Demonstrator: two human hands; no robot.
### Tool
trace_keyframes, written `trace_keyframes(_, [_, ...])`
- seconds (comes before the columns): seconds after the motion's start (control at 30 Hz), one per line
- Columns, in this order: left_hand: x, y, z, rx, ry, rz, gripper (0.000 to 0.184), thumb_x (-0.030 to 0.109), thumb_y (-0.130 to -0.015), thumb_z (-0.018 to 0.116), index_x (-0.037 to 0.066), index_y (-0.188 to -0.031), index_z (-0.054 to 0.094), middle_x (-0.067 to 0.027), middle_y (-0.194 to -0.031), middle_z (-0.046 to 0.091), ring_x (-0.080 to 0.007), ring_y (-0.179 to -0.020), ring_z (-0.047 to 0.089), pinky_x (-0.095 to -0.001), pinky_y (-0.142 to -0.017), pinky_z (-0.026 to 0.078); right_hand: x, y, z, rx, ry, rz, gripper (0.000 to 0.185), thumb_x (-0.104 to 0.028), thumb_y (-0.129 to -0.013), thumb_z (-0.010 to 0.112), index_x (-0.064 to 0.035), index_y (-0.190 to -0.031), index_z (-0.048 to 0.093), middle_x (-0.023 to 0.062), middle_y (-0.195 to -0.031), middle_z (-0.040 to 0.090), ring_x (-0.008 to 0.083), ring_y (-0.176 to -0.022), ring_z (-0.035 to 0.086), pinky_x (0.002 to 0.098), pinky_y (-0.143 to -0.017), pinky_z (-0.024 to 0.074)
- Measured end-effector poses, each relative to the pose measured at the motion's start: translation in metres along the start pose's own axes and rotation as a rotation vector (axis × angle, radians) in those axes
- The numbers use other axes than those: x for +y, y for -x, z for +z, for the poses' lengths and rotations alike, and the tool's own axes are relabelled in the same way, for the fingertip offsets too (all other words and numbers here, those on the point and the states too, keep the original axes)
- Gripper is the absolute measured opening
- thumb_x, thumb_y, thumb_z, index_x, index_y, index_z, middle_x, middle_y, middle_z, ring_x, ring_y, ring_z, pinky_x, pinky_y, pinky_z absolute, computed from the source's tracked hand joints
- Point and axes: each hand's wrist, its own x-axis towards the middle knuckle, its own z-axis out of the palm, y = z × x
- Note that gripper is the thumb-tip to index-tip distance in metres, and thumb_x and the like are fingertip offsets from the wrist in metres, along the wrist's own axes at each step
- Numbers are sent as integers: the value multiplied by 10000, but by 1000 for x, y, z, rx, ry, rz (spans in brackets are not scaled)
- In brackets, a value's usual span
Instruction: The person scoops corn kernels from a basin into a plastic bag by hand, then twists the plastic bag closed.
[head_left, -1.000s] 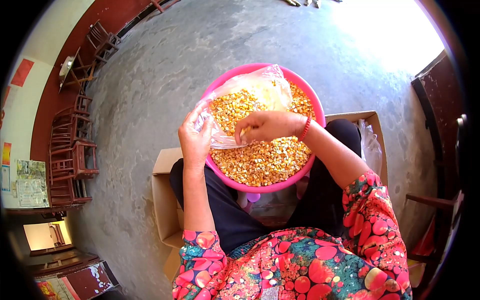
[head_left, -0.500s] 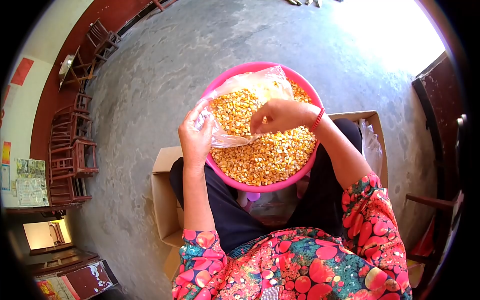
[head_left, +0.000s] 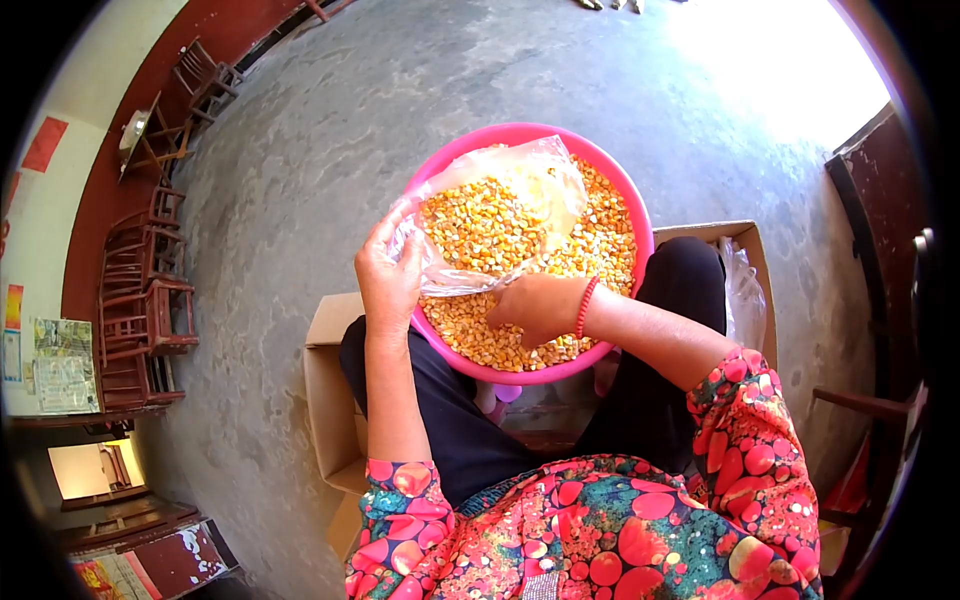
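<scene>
A pink basin (head_left: 642,225) full of yellow corn kernels (head_left: 598,235) rests at my lap. Inside it lies a clear plastic bag (head_left: 555,175), its mouth spread open, with kernels in it. My left hand (head_left: 390,275) grips the bag's edge at the basin's left side, thumb and fingers closed on the plastic. My right hand (head_left: 543,308), a red bracelet at its wrist, reaches into the loose kernels below the bag's mouth. Its fingertips are partly hidden among the corn, and whether they hold any kernels cannot be made out.
An opened cardboard box (head_left: 335,400) shows on both sides of my legs, with clear plastic (head_left: 742,290) in its right part. Wooden chairs (head_left: 165,320) stand along the left wall. A dark wooden piece of furniture (head_left: 865,405) is at the right.
My right hand has moved from over the bag's mouth down into the loose kernels near the front of the basin. My left hand stays on the bag's edge.
</scene>
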Motion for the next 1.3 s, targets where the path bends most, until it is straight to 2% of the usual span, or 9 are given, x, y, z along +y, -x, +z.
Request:
trace_keyframes(0.27, [-2,3,-10,17,-147,3,374,-114,-770,480,4,-1065,678,-78,-968,645,-141,-889,594,-253,-826,456,20,-9,15,132,-73,-36,302,-132,-692,643,-103,-990,687,139,-862,659,316,-888,634,411,-786,499])
trace_keyframes(0.37, [-5,3,-12,-64,-152,-108,409,-115,-748,439,0,-1057,681,-83,-983,651,-146,-913,600,-256,-840,457,30,-11,12,126,-174,-128,250,-132,-748,627,-94,-988,685,122,-780,653,267,-743,647,385,-674,513])
trace_keyframes(0.47, [-8,3,-9,3,-103,-65,414,-114,-731,446,0,-1050,683,-86,-994,655,-150,-914,608,-259,-843,460,26,-4,-12,-112,-725,-95,149,-157,-855,604,-88,-977,655,-5,-625,526,80,-507,484,251,-461,418])
trace_keyframes(0.6, [-1,3,-10,41,-198,71,401,-125,-692,481,-11,-1021,681,-124,-965,657,-197,-886,641,-273,-772,494,28,7,-41,-44,-959,-85,150,-187,-889,578,-122,-1005,647,-69,-626,493,27,-512,431,216,-458,369])
trace_keyframes(0.73, [6,6,-14,28,-217,13,420,-136,-678,474,-2,-1018,681,-109,-945,647,-180,-848,625,-258,-704,479,44,10,-46,324,-770,99,136,-174,-876,585,-130,-981,660,-67,-625,476,33,-536,433,208,-467,365])
trace_keyframes(0.9, [8,8,-13,56,-229,43,437,-141,-679,468,5,-1030,684,-93,-943,646,-152,-813,605,-245,-661,459,30,2,-62,412,-689,322,177,-153,-857,583,-99,-1003,669,28,-738,614,83,-607,556,237,-523,459])
trace_keyframes(1.03, [11,7,-8,46,-174,20,449,-141,-683,462,12,-1039,688,-82,-945,649,-139,-827,605,-233,-672,461,41,-39,-38,684,-836,73,276,-78,-850,579,-65,-1123,614,49,-888,638,105,-725,593,264,-614,498])
trace_keyframes(1.13, [8,6,-8,41,-152,37,446,-138,-688,457,15,-1035,692,-85,-943,649,-144,-842,610,-233,-689,465,28,-43,-38,953,-337,-203,294,-91,-806,594,-56,-1094,635,145,-962,671,280,-814,644,360,-797,518])
trace_keyframes(1.3, [2,6,-9,38,-162,53,436,-128,-694,449,13,-1027,693,-97,-958,654,-164,-886,625,-247,-726,475,19,-9,-45,446,-613,-43,176,-127,-822,597,-56,-957,683,124,-898,675,260,-785,641,356,-753,518])
